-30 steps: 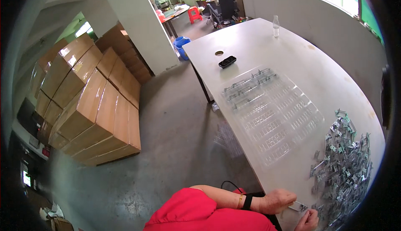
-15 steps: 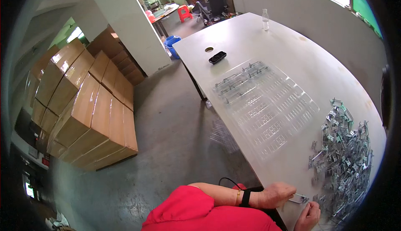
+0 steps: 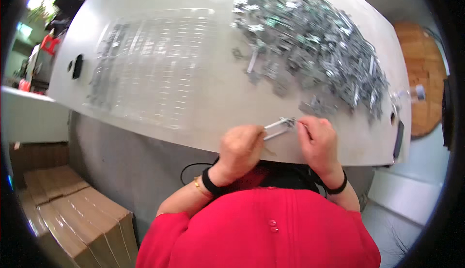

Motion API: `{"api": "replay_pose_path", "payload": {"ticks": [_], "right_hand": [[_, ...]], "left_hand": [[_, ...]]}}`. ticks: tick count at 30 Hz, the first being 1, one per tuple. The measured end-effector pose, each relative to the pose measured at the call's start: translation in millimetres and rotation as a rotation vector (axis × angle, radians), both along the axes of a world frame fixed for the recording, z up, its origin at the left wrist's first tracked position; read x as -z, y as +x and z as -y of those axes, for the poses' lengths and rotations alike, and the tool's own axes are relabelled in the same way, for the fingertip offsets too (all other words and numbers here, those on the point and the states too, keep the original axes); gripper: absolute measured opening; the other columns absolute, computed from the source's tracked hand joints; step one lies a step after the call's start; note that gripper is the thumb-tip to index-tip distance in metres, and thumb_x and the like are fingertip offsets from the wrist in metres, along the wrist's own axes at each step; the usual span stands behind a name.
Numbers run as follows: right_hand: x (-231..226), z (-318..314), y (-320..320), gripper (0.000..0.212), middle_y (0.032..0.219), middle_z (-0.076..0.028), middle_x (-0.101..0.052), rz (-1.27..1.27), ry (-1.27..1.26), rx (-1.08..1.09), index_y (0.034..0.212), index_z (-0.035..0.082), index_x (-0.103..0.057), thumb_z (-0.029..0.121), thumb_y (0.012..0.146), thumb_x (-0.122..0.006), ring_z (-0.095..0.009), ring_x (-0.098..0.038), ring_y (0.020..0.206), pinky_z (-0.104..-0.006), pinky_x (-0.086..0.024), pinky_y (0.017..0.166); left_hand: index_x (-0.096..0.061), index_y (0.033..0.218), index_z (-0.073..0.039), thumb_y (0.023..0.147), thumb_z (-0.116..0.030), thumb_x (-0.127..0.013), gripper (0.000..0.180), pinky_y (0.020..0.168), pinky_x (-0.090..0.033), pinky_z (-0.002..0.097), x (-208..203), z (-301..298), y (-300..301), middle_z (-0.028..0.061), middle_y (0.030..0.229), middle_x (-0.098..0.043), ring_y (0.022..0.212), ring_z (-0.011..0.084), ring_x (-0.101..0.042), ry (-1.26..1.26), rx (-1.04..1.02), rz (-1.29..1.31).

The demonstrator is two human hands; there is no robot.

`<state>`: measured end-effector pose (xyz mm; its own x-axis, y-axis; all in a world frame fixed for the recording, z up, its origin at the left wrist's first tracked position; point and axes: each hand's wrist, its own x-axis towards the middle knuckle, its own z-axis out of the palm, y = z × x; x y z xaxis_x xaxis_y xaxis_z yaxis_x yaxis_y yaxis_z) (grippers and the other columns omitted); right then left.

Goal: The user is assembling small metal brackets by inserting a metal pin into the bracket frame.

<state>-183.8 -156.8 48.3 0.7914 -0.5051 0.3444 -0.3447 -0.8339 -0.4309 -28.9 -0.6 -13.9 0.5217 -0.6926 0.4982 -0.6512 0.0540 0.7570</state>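
Near the front edge of the table, my left hand (image 3: pixel 241 148) is closed around one end of a slim metal bracket (image 3: pixel 277 128) shaped like a long narrow frame. At the bracket's other end, the fingers of my right hand (image 3: pixel 319 142) pinch together on its small fittings, which are blurred. Beyond my hands lies a big heap of similar silver metal brackets (image 3: pixel 334 50), with a few strays at its near side. To the left, a clear plastic tray (image 3: pixel 186 74) with rows of slots lies flat; metal pieces fill its far-left rows.
The white table (image 3: pixel 218 108) has a black oblong object (image 3: pixel 77 67) near its left end. A clear bottle (image 3: pixel 411 94) shows at the right, beside a round wooden surface (image 3: pixel 421 69). Taped cardboard boxes (image 3: pixel 87 214) stand on the floor at lower left.
My view has swung right and down, bringing both forearms and the whole heap into sight. Both hands still hold the bracket between them above the table edge.
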Motion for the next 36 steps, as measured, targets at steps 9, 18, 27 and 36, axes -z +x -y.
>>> {"api": "replay_pose_path", "payload": {"ticks": [9, 18, 27, 36], "right_hand": [[3, -1, -6, 0.009, 0.070, -0.009, -0.065, 0.023, -0.012, -0.004, 0.099, 0.008, -0.066, 0.004, 0.094, -0.072, -0.031, -0.064, 0.063, -0.0421, -0.051, 0.074], [-5, -9, -13, 0.008, 0.068, -0.008, -0.063, 0.008, 0.050, 0.000, 0.097, 0.007, -0.066, 0.004, 0.093, -0.072, -0.031, -0.063, 0.061, -0.0410, -0.051, 0.072], [2, -10, -11, 0.008, 0.065, -0.009, -0.062, -0.021, 0.076, -0.002, 0.095, 0.008, -0.065, 0.004, 0.093, -0.071, -0.031, -0.063, 0.060, -0.0415, -0.050, 0.070], [5, -10, -7, 0.008, 0.066, -0.009, -0.063, 0.009, 0.028, 0.012, 0.096, 0.008, -0.065, 0.005, 0.093, -0.072, -0.033, -0.063, 0.060, -0.0423, -0.050, 0.069]], "left_hand": [[-0.068, 0.099, -0.004, 0.087, 0.001, -0.079, 0.016, 0.058, -0.046, 0.0391, -2, -2, -1, 0.0107, 0.074, -0.062, 0.061, 0.0286, -0.059, 0.065, 0.031, 0.012], [-0.069, 0.100, -0.003, 0.087, 0.001, -0.079, 0.017, 0.060, -0.049, 0.0387, -2, -2, 1, 0.0117, 0.077, -0.066, 0.064, 0.0291, -0.063, 0.082, 0.031, 0.011], [-0.069, 0.098, -0.003, 0.086, 0.001, -0.080, 0.016, 0.060, -0.048, 0.0386, -5, -1, 2, 0.0115, 0.077, -0.065, 0.064, 0.0287, -0.062, 0.080, 0.033, 0.027], [-0.069, 0.099, -0.002, 0.087, 0.000, -0.080, 0.016, 0.060, -0.048, 0.0381, -3, -3, 2, 0.0116, 0.077, -0.065, 0.064, 0.0284, -0.062, 0.086, 0.045, 0.013]]}}
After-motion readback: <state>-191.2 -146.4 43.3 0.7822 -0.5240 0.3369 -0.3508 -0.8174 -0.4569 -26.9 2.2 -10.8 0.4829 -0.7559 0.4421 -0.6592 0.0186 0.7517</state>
